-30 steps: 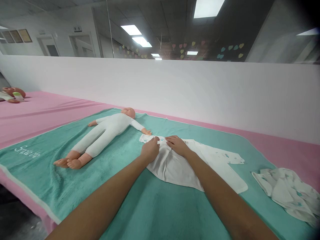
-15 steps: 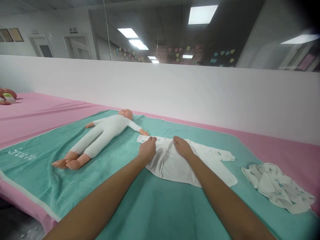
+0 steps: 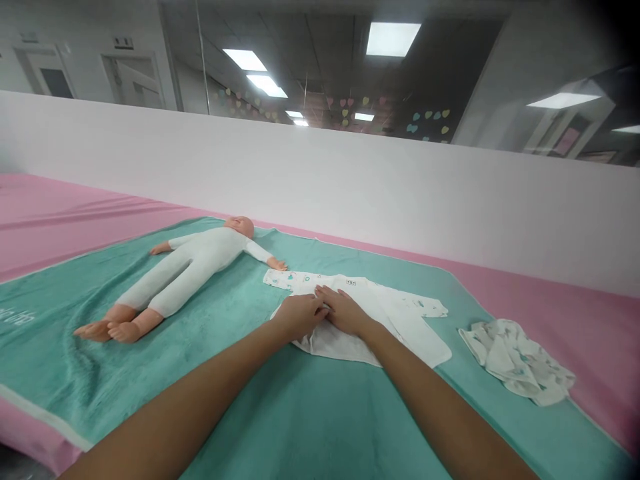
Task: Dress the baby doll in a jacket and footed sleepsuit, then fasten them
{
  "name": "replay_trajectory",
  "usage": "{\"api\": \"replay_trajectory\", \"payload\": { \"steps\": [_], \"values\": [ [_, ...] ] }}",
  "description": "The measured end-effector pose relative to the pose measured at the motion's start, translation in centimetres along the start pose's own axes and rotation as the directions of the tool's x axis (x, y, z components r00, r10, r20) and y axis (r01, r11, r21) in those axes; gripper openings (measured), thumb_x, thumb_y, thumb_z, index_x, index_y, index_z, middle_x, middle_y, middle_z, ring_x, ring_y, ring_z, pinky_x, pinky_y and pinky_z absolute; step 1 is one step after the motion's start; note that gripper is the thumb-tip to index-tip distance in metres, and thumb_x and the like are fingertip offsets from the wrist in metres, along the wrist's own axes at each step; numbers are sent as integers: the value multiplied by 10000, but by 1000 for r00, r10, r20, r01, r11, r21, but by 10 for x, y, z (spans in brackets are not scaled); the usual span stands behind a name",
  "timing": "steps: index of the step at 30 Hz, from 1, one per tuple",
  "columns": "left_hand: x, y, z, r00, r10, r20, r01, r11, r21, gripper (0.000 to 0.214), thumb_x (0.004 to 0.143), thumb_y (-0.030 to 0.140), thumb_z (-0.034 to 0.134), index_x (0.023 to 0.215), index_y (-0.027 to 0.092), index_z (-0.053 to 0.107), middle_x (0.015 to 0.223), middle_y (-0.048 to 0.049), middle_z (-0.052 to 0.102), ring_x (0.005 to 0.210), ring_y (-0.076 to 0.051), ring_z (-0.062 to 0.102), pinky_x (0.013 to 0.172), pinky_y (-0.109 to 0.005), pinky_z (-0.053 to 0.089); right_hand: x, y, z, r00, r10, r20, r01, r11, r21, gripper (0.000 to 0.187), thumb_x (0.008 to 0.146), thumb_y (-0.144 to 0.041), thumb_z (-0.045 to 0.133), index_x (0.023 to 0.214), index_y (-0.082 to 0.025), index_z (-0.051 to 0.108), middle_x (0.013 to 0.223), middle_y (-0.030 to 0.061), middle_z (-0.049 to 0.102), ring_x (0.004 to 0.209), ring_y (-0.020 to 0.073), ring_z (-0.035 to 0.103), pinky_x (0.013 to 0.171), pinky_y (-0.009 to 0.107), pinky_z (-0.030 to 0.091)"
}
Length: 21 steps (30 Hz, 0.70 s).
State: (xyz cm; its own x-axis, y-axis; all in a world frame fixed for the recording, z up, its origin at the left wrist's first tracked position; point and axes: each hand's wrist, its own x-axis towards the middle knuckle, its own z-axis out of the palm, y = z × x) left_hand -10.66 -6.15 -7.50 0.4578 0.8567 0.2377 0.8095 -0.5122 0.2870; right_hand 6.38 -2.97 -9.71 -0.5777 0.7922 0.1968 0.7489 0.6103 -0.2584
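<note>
A white long-sleeved baby shirt (image 3: 400,312) with small prints on its sleeves lies spread on the green towel (image 3: 320,407). My left hand (image 3: 301,316) is over the shirt's front, its fingers curled and seemingly closed on the fabric; the fingertips are partly hidden. Touching it, my right hand (image 3: 345,312) lies with fingers stretched across the shirt. A baby doll (image 3: 200,263) in a white bodysuit rests on its back to the left, arms spread. One doll hand is beside the shirt's left sleeve.
A crumpled printed white cloth (image 3: 517,360) lies to the right, at the towel's edge. Pink covering (image 3: 60,213) shows beyond the towel. Behind stands a low white wall (image 3: 320,180), with a reflective pane (image 3: 310,40) above it.
Both hands have come together over the shirt's middle and nearer to me. The raised front fabric now lies lower, and the collar area shows. My view has shifted rightward.
</note>
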Motion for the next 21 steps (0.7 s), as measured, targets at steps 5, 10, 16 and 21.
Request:
{"api": "replay_trajectory", "payload": {
  "steps": [5, 10, 16, 21],
  "values": [
    [0, 0, 1, 1000, 25, 4, -26, 995, 93, 436, 892, 414, 324, 684, 172, 621, 736, -71, 604, 767, -215, 547, 674, -333, 403, 11, 29, -2, 980, 196, 27, -194, 979, -59, 506, 930, -451, 202, 1389, -249, 268, 1458, 10, 207, 1351, 178, 137, 1091, 423, 116],
    [3, -3, 7, 982, 167, -87, -162, 985, 57, 396, 910, 379, 307, 839, 180, 642, 938, -85, 622, 1008, -226, 512, 846, -344, 407, 3, 50, -5, 952, 303, -29, -305, 948, -88, 557, 924, -487, 176, 1393, -197, 256, 1460, 54, 196, 1350, 212, 138, 1070, 483, 121],
    [9, -21, 30, 966, 256, -13, -256, 966, 27, 482, 917, 412, 293, 1328, 176, 385, 1403, -63, 362, 1336, -211, 213, 1080, -366, 216, 1, 40, -4, 994, 109, 19, -107, 989, -99, 530, 925, -483, 172, 1394, -249, 253, 1463, -9, 197, 1346, 150, 155, 1099, 352, 116],
    [9, -25, 32, 959, 279, 55, -284, 953, 102, 529, 925, 449, 217, 1393, 204, 257, 1438, -26, 301, 1346, -227, 180, 1075, -404, 204, 10, 44, -4, 984, 154, 86, -141, 981, -137, 597, 907, -529, 140, 1415, -220, 190, 1475, -8, 144, 1356, 156, 104, 1099, 361, 109]
  ]
}}
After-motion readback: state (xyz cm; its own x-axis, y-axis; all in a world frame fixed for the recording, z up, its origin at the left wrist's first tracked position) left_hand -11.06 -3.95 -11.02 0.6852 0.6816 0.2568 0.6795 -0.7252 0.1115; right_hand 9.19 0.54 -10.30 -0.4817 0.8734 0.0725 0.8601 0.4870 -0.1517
